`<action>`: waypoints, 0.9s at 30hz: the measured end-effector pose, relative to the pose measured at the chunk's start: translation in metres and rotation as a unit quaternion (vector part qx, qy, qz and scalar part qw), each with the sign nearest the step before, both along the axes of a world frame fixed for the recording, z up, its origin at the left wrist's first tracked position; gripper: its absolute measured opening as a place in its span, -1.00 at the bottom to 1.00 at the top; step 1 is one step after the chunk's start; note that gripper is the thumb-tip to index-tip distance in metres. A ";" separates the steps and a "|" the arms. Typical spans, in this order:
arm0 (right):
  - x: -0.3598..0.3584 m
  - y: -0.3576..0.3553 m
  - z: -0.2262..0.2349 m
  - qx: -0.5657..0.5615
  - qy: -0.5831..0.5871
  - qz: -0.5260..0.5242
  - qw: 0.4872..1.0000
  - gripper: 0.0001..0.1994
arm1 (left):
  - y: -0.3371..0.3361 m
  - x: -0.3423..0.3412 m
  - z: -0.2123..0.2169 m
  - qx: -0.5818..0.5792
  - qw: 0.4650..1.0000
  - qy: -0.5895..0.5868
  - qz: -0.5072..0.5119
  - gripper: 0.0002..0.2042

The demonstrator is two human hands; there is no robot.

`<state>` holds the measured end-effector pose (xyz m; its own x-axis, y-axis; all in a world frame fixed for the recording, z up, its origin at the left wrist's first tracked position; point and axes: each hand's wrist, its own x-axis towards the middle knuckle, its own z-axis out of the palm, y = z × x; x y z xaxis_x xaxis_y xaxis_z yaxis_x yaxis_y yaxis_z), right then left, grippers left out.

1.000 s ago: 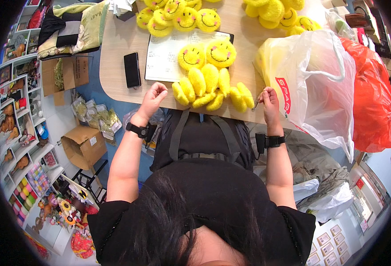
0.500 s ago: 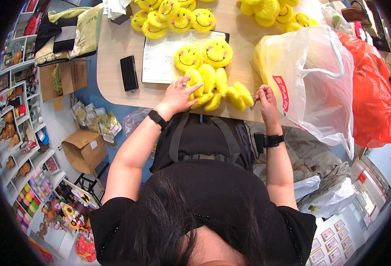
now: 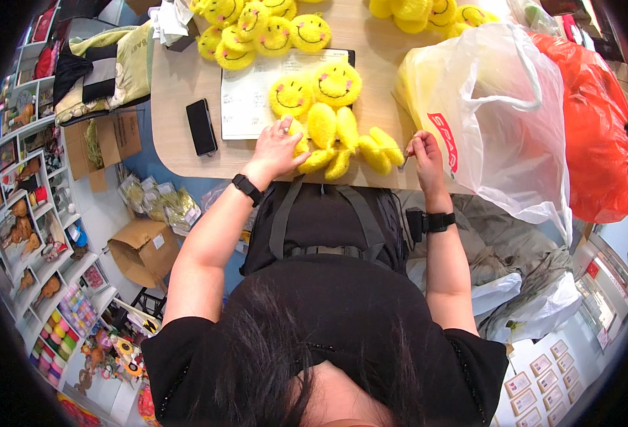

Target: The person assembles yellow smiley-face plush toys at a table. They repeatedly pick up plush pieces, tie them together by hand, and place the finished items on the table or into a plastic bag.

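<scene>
Wood-toned table: yellow plush pieces lie along the near edge; the person's left hand rests over them — grip indeterminable — while the right hand pinches a thin tool. White shelving stands leftward.

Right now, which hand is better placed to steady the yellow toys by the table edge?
Probably the left: the left hand touches the yellow toys, while the right hand, to their right, pinches a thin object.

Looks steeply down from head height, over the black short-sleeved top, to left hand and right hand, near below at the wood-grain tabletop; spans, fisheye-wide, from cardboard carton to red plastic bag.
</scene>
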<state>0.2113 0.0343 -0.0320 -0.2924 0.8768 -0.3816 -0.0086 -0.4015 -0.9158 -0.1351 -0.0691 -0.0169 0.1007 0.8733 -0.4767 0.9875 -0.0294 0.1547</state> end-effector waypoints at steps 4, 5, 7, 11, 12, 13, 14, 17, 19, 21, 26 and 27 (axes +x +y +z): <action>0.002 -0.002 0.001 -0.006 -0.006 -0.002 1.000 -0.93 | 0.000 0.010 -0.005 0.027 0.999 0.012 -0.021 -0.38; 0.002 -0.002 0.002 -0.007 -0.005 -0.004 1.000 -0.93 | -0.001 0.015 -0.008 0.050 0.998 -0.006 -0.032 -0.36; 0.001 -0.004 0.003 -0.013 -0.004 -0.010 1.000 -0.94 | -0.002 0.027 -0.017 0.094 0.993 -0.043 -0.055 -0.31; -0.001 -0.007 0.005 -0.018 -0.004 -0.016 1.000 -0.94 | 0.001 0.050 -0.038 0.066 0.992 -0.001 -0.111 -0.29; -0.001 -0.007 0.006 -0.012 0.003 -0.014 1.000 -0.94 | 0.001 0.052 -0.041 0.060 0.992 0.012 -0.110 -0.31; -0.001 -0.008 0.006 -0.013 -0.005 -0.015 1.000 -0.94 | 0.001 0.053 -0.043 0.053 0.992 0.026 -0.110 -0.33; 0.000 -0.008 0.006 -0.013 -0.004 -0.014 1.000 -0.94 | 0.002 0.053 -0.044 0.041 0.992 0.042 -0.111 -0.35; 0.000 -0.008 0.007 -0.017 -0.007 -0.017 1.000 -0.94 | 0.004 0.052 -0.040 0.033 0.996 0.021 -0.085 -0.38; 0.000 -0.009 0.008 -0.018 -0.005 -0.015 1.000 -0.94 | 0.009 0.060 -0.035 0.070 0.995 -0.046 -0.057 -0.34; -0.001 -0.009 0.008 -0.018 0.004 -0.009 1.000 -0.93 | 0.016 0.072 -0.031 0.079 0.992 -0.081 -0.050 -0.32; 0.000 -0.009 0.011 -0.011 -0.001 -0.006 1.000 -0.93 | 0.025 0.089 -0.031 0.057 0.993 -0.012 -0.103 -0.32; 0.001 -0.008 0.012 -0.008 0.001 -0.006 1.000 -0.94 | 0.025 0.088 -0.032 0.055 0.994 -0.025 -0.092 -0.33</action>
<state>0.2124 0.0259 -0.0200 -0.2823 0.8743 -0.3948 -0.0150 -0.4155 -0.9095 -0.0474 -0.0439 -0.0492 0.2850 0.8844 -0.3697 0.9550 -0.2289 0.1885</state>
